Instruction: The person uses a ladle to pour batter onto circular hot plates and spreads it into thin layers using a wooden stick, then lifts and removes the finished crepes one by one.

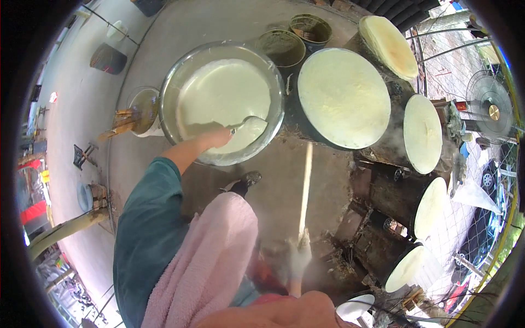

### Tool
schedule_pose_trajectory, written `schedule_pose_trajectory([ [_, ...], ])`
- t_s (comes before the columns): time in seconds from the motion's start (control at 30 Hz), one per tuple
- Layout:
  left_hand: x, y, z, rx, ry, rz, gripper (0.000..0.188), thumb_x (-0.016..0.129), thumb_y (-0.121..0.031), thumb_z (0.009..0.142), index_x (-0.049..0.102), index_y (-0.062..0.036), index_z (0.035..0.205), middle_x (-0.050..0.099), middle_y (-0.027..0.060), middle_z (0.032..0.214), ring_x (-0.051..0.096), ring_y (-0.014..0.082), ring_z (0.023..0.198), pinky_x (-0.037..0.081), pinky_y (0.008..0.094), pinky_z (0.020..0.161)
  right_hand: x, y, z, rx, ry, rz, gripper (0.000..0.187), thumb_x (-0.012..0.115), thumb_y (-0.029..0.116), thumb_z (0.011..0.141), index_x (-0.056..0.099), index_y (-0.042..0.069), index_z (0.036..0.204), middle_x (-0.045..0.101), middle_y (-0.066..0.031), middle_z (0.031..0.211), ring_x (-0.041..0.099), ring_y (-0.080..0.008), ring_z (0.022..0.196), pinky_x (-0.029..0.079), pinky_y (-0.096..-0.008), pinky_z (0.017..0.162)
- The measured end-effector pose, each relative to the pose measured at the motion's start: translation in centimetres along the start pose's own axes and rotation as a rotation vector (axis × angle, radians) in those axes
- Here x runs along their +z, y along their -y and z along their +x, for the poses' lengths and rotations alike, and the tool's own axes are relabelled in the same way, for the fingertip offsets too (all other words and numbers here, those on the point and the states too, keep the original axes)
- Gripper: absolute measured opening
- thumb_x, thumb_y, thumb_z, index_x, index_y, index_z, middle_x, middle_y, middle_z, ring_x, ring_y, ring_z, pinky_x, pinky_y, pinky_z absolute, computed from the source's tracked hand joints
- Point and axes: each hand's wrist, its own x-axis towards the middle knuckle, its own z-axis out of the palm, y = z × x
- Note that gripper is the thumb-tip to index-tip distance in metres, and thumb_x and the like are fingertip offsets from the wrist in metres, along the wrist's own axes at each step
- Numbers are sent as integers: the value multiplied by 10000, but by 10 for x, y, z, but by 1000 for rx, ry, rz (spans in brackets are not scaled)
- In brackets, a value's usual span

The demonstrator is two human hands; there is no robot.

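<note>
In a wide metal basin point(168, 104) at the upper middle lies a pale, creamy batter point(224, 90). My left hand point(217, 138) is closed around the handle of a ladle point(252, 129), whose bowl is over the batter near the basin's right side. Lower down, my right hand point(299, 260), in a white glove, grips a long pale wooden stick point(307, 186). The stick points away toward a large round griddle covered with a pale sheet of batter point(344, 98). Whether its far end touches the griddle I cannot tell.
More pale rounds top stoves on the right, including one round point(423, 134) and another point(430, 208). A domed pale lid-like disc point(389, 47) leans at the back. Dark buckets point(310, 30) stand beyond the basin, a pail with wooden sticks point(145, 111) left, a fan point(488, 106) right.
</note>
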Motion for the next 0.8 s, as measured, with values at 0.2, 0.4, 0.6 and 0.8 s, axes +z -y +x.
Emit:
schedule_pose_trajectory([
  [0.2,123,15,-61,-252,410,-1617,344,435,-351,946,475,-47,791,311,-29,528,255,77,384,234,263,360,55,9,-16,12,331,-158,503,561,212,879,406,104,1345,638,-76,1047,613,-115,816,499,-252,693],
  [0.4,125,-50,-142,-62,459,-2331,278,452,-317,944,503,-49,890,356,-87,540,295,23,376,301,212,442,129,-61,-67,307,529,564,347,529,176,919,530,-45,1188,596,-87,1118,547,-133,975,437,-242,846],
  [0.6,34,-79,-233,47,519,-2579,242,455,-238,939,448,1,982,352,-99,573,323,4,408,286,173,436,83,-72,-93,-1,570,398,403,526,257,909,512,-8,1212,626,-32,909,568,-107,752,482,-283,661],
  [0.8,-88,-100,-294,509,258,-2061,275,375,-279,975,469,-21,991,327,-99,551,281,-4,324,219,182,344,8,-14,-130,-361,121,586,452,567,83,871,443,-11,1296,555,-64,1133,529,-111,957,463,-233,827],
])
